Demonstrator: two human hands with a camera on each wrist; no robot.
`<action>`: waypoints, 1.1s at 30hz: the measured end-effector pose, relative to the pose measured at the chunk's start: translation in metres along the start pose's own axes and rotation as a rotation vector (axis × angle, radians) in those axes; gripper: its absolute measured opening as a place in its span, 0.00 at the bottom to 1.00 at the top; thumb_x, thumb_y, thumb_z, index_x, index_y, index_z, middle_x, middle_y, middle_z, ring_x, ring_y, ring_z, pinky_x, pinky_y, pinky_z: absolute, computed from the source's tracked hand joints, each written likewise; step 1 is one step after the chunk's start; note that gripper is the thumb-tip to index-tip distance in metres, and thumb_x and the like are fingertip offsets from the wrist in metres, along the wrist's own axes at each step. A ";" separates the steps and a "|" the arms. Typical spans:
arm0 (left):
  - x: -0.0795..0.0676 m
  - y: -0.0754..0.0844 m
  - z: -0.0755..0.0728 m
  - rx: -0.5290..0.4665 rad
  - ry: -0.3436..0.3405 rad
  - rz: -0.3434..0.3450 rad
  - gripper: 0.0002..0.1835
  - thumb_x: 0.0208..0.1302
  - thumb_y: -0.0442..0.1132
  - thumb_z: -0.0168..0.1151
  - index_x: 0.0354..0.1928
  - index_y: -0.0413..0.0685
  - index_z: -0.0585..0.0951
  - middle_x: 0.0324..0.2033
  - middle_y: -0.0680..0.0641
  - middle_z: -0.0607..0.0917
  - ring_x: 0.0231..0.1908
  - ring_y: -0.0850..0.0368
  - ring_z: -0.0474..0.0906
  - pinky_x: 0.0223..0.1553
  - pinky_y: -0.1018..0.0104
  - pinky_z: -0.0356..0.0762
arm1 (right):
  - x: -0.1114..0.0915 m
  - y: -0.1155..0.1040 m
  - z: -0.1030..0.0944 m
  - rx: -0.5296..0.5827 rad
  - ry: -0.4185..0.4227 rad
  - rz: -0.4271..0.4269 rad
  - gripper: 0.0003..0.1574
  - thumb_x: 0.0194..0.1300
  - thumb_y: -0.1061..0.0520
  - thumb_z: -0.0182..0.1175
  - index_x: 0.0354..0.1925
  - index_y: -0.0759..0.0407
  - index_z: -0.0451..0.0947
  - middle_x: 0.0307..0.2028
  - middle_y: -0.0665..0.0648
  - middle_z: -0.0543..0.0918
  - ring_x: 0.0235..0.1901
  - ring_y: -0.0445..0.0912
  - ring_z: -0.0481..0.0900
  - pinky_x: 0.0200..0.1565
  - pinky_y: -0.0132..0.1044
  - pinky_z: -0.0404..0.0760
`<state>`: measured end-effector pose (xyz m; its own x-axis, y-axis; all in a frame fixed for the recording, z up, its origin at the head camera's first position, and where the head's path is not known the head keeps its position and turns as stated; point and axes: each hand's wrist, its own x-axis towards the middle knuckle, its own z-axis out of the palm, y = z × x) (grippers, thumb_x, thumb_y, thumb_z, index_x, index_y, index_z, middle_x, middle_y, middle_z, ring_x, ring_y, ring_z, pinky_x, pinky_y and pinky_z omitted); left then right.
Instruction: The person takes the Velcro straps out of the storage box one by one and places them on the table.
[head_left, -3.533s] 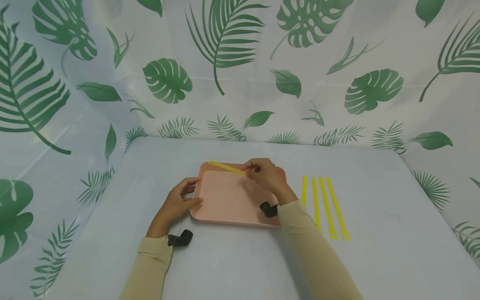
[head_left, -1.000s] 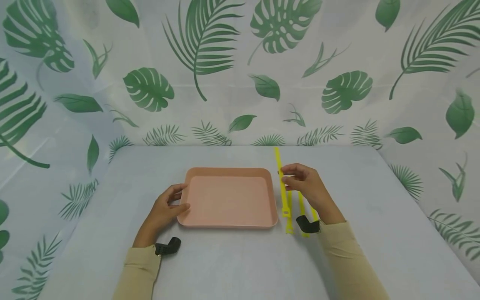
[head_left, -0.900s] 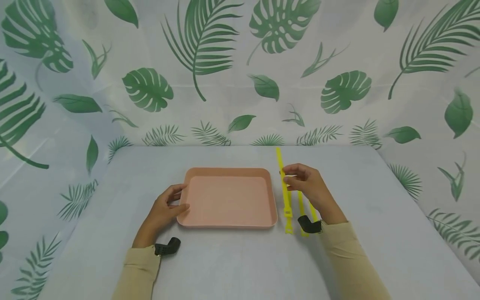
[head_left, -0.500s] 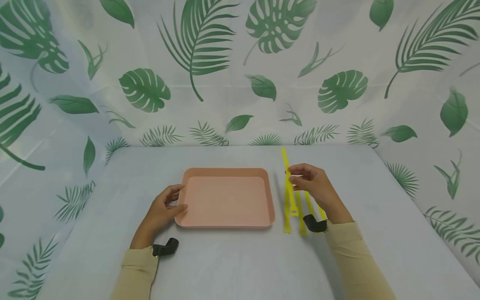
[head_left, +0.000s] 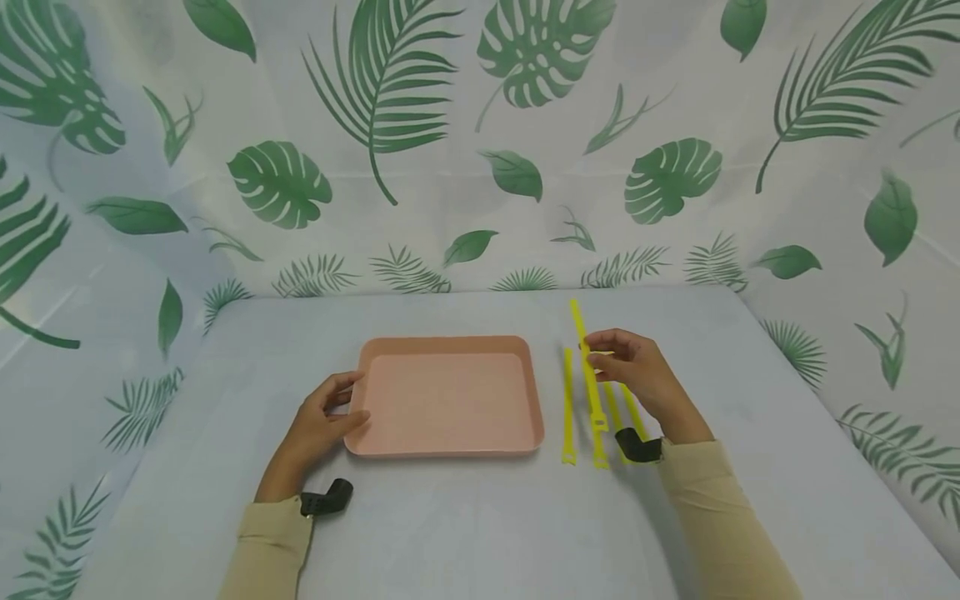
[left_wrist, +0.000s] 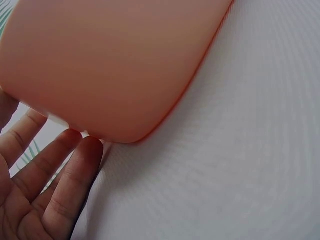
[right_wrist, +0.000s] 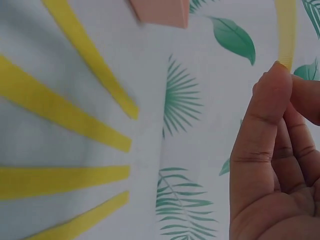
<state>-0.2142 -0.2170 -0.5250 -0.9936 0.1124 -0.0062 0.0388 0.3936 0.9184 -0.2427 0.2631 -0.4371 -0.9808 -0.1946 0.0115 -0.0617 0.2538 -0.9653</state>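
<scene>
In the head view, my left hand [head_left: 313, 425] holds the left rim of a pink rectangular tray [head_left: 442, 346], thumb and fingers at its edge. The left wrist view shows several fingertips against the edge of the tray [left_wrist: 115, 75]. My right hand [head_left: 641, 367] pinches a flat yellow cable tie [head_left: 588, 375] between thumb and fingers, right of the tray. This tie has a slotted end toward me and hangs above others like it. In the right wrist view, the pinched cable tie [right_wrist: 286, 35] rises from the fingertips of the right hand [right_wrist: 270, 155].
Several more yellow cable ties [head_left: 567, 408] lie roughly side by side on the pale tabletop [head_left: 465, 525], partly covered by the right hand and its wrist camera [head_left: 637, 446]. A leaf-printed cloth [head_left: 420, 208] surrounds the table's far side and flanks.
My right hand has carried the yellow cable tie from over the tray's far edge to above the other ties, turning it lengthwise. It drifts slightly right in the last second. The left hand stays on the tray.
</scene>
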 end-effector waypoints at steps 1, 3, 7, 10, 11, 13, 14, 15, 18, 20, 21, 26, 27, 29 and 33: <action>0.000 0.000 0.000 -0.003 0.003 -0.003 0.37 0.68 0.35 0.75 0.76 0.40 0.72 0.73 0.31 0.75 0.71 0.31 0.73 0.65 0.42 0.80 | 0.000 0.001 -0.001 -0.009 0.001 0.005 0.25 0.77 0.65 0.65 0.63 0.80 0.74 0.51 0.48 0.86 0.44 0.39 0.85 0.46 0.33 0.88; 0.000 0.000 -0.001 -0.001 0.003 0.001 0.37 0.69 0.35 0.74 0.77 0.40 0.71 0.73 0.31 0.74 0.71 0.31 0.73 0.65 0.42 0.79 | 0.000 0.002 -0.003 -0.024 0.002 0.014 0.25 0.77 0.64 0.65 0.64 0.79 0.74 0.52 0.50 0.86 0.44 0.39 0.85 0.47 0.33 0.88; -0.001 0.000 -0.002 -0.006 0.000 0.002 0.37 0.69 0.35 0.74 0.77 0.40 0.71 0.74 0.31 0.74 0.72 0.31 0.72 0.65 0.46 0.80 | -0.001 0.006 -0.006 -0.039 0.002 0.024 0.25 0.77 0.64 0.64 0.64 0.78 0.74 0.56 0.58 0.85 0.46 0.40 0.85 0.47 0.33 0.87; -0.001 0.000 -0.003 -0.008 -0.002 -0.001 0.37 0.69 0.35 0.74 0.77 0.40 0.71 0.74 0.31 0.74 0.72 0.31 0.73 0.64 0.50 0.81 | -0.002 0.009 -0.010 -0.041 0.001 0.025 0.25 0.77 0.65 0.64 0.65 0.79 0.74 0.56 0.61 0.85 0.46 0.40 0.85 0.46 0.33 0.87; -0.001 0.000 -0.003 -0.006 -0.001 -0.001 0.37 0.69 0.35 0.74 0.77 0.40 0.71 0.74 0.32 0.73 0.72 0.32 0.73 0.64 0.52 0.81 | -0.002 0.010 -0.011 -0.043 0.001 0.024 0.25 0.77 0.65 0.64 0.65 0.79 0.74 0.56 0.62 0.85 0.45 0.39 0.85 0.46 0.34 0.87; -0.002 0.001 -0.003 -0.001 0.001 0.007 0.37 0.69 0.35 0.74 0.77 0.40 0.71 0.74 0.32 0.74 0.71 0.32 0.73 0.64 0.51 0.81 | -0.003 0.012 -0.014 -0.052 0.000 0.027 0.26 0.77 0.65 0.64 0.66 0.79 0.73 0.57 0.63 0.84 0.45 0.39 0.85 0.46 0.34 0.88; -0.002 0.001 -0.003 0.004 0.003 0.009 0.37 0.69 0.35 0.74 0.77 0.40 0.71 0.74 0.32 0.74 0.71 0.32 0.73 0.63 0.53 0.81 | -0.003 0.012 -0.015 -0.062 0.004 0.032 0.26 0.78 0.65 0.64 0.66 0.78 0.73 0.57 0.64 0.84 0.45 0.39 0.84 0.46 0.34 0.88; -0.002 0.001 -0.003 0.006 0.004 0.014 0.37 0.69 0.35 0.74 0.77 0.40 0.71 0.74 0.32 0.74 0.71 0.32 0.74 0.63 0.53 0.81 | -0.004 0.014 -0.016 -0.071 0.005 0.032 0.26 0.78 0.65 0.63 0.66 0.78 0.73 0.58 0.65 0.83 0.45 0.39 0.85 0.46 0.34 0.88; -0.002 0.001 -0.003 0.007 0.005 0.025 0.37 0.69 0.35 0.75 0.76 0.39 0.72 0.74 0.32 0.74 0.71 0.32 0.74 0.64 0.51 0.81 | -0.006 0.016 -0.021 -0.093 0.014 0.043 0.26 0.78 0.65 0.63 0.67 0.78 0.73 0.60 0.69 0.82 0.46 0.40 0.85 0.46 0.34 0.88; -0.003 0.002 -0.003 0.004 0.003 0.026 0.37 0.69 0.35 0.75 0.76 0.39 0.71 0.74 0.32 0.74 0.71 0.32 0.74 0.64 0.50 0.81 | -0.007 0.018 -0.024 -0.105 0.021 0.051 0.26 0.78 0.65 0.63 0.67 0.78 0.72 0.61 0.70 0.82 0.46 0.39 0.84 0.46 0.34 0.88; -0.003 0.002 -0.003 0.000 0.001 0.024 0.37 0.69 0.34 0.75 0.76 0.39 0.71 0.74 0.32 0.74 0.71 0.32 0.74 0.64 0.51 0.81 | -0.008 0.019 -0.025 -0.107 0.023 0.054 0.26 0.78 0.65 0.63 0.67 0.79 0.72 0.60 0.69 0.82 0.45 0.38 0.84 0.46 0.34 0.88; -0.004 0.002 -0.002 -0.005 0.000 0.021 0.37 0.69 0.34 0.75 0.76 0.39 0.71 0.73 0.32 0.74 0.71 0.33 0.74 0.61 0.59 0.82 | -0.012 0.023 -0.033 -0.114 0.034 0.081 0.27 0.78 0.65 0.63 0.68 0.80 0.71 0.58 0.68 0.83 0.43 0.35 0.84 0.45 0.33 0.88; -0.003 0.002 -0.002 -0.004 0.002 0.023 0.36 0.69 0.34 0.75 0.76 0.38 0.71 0.73 0.31 0.75 0.70 0.32 0.74 0.61 0.60 0.82 | -0.013 0.023 -0.035 -0.117 0.034 0.084 0.28 0.78 0.65 0.63 0.68 0.80 0.71 0.58 0.68 0.83 0.43 0.35 0.84 0.45 0.34 0.88; -0.003 0.001 -0.002 0.000 0.001 0.028 0.36 0.69 0.34 0.74 0.76 0.39 0.71 0.72 0.31 0.75 0.70 0.32 0.74 0.60 0.60 0.82 | -0.014 0.025 -0.038 -0.126 0.036 0.093 0.28 0.78 0.65 0.63 0.68 0.80 0.71 0.58 0.69 0.83 0.43 0.36 0.84 0.46 0.34 0.88; -0.004 0.002 -0.001 0.006 0.001 0.031 0.36 0.69 0.34 0.74 0.76 0.38 0.71 0.72 0.31 0.75 0.70 0.32 0.74 0.60 0.60 0.81 | -0.015 0.028 -0.046 -0.145 0.038 0.102 0.28 0.78 0.65 0.63 0.68 0.80 0.70 0.58 0.71 0.82 0.43 0.35 0.84 0.45 0.34 0.88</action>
<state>-0.2106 -0.2177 -0.5228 -0.9921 0.1236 0.0231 0.0705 0.3952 0.9159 -0.2378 0.3172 -0.4525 -0.9894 -0.1259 -0.0725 0.0155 0.4049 -0.9142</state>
